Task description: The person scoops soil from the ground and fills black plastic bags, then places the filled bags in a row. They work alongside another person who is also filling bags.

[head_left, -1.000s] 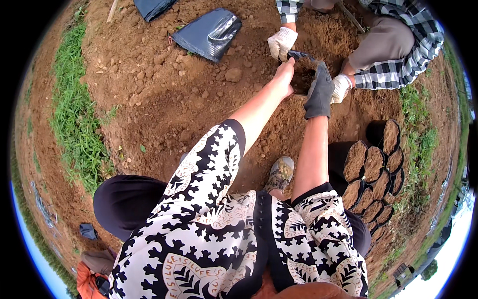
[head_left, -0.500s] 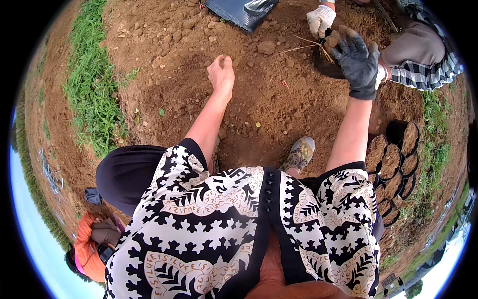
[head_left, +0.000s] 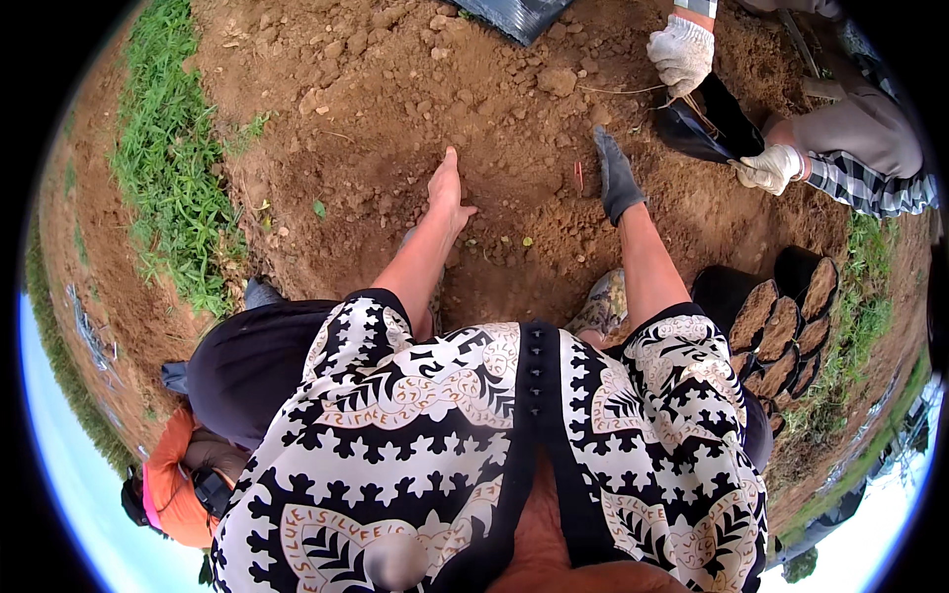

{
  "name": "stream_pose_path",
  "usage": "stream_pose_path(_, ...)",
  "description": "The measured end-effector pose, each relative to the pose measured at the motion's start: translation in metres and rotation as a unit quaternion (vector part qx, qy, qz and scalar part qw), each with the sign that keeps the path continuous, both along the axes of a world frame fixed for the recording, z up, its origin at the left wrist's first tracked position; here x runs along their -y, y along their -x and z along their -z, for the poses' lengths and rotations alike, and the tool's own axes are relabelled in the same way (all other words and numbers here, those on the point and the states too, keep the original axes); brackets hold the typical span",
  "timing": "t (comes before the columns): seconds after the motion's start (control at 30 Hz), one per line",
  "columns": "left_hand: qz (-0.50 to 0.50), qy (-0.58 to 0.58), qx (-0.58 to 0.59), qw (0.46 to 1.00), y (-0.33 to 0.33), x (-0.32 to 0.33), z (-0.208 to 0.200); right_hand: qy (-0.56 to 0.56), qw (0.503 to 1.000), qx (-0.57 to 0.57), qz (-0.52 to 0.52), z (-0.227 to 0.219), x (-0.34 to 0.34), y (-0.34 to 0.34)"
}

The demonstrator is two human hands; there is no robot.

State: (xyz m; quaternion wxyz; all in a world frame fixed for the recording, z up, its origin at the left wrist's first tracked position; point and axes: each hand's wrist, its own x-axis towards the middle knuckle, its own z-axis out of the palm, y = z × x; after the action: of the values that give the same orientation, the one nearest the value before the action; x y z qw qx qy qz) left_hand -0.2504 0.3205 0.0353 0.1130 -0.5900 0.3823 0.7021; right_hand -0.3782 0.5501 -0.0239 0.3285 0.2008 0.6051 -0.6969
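Note:
My left hand (head_left: pixel 448 190), bare, is held just over the brown loose soil (head_left: pixel 524 168), fingers stretched out and thumb apart, holding nothing. Opposite it, my right hand (head_left: pixel 617 175) wears a dark grey glove and is seen edge-on, its fingers straight and with nothing visible in it. To the far right of that hand, a co-worker's white-gloved hands (head_left: pixel 682 56) hold a black planting bag (head_left: pixel 692 135) tilted with its mouth open. Thin dry stems (head_left: pixel 698 111) stick out of the bag.
Several soil-filled black bags (head_left: pixel 779 331) stand at the right. A shiny black plastic sheet (head_left: pixel 519 15) lies at the far edge, and small red pieces (head_left: pixel 579 178) lie near my right hand. Green plants (head_left: pixel 168 158) grow at left, where another person in orange (head_left: pixel 183 484) crouches.
My right hand has let go of a soil clod at the bag and come back nearer and left. My left hand has lowered and straightened its fingers. The co-worker now holds the bag with both hands.

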Motion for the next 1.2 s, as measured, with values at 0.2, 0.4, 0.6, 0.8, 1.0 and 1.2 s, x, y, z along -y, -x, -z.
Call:
stream_pose_path(0.2,0.021,-0.089,-0.053,0.994,0.024,-0.057,0.037,0.038,0.992,0.114,-0.032,-0.020,0.022,-0.027)
stream_pose_path(0.4,-0.035,-0.085,-0.048,0.995,0.021,-0.048,0.063,0.092,0.988,0.110,-0.053,-0.044,0.040,-0.043)
stream_pose_path(0.6,0.056,-0.025,-0.131,0.990,0.054,-0.067,-0.012,0.085,0.995,0.052,0.001,-0.070,0.021,-0.020)
stream_pose_path(0.8,0.030,-0.107,-0.236,0.965,0.108,-0.098,-0.089,0.273,0.953,-0.109,0.078,-0.130,-0.009,0.017)
stream_pose_path(1.0,0.060,-0.220,-0.342,0.912,0.165,-0.153,-0.138,0.253,0.945,-0.167,0.120,-0.170,-0.073,0.068)
stream_pose_path(1.2,0.086,-0.228,-0.310,0.919,0.198,-0.188,-0.126,0.259,0.949,-0.121,0.136,-0.156,-0.111,0.099)
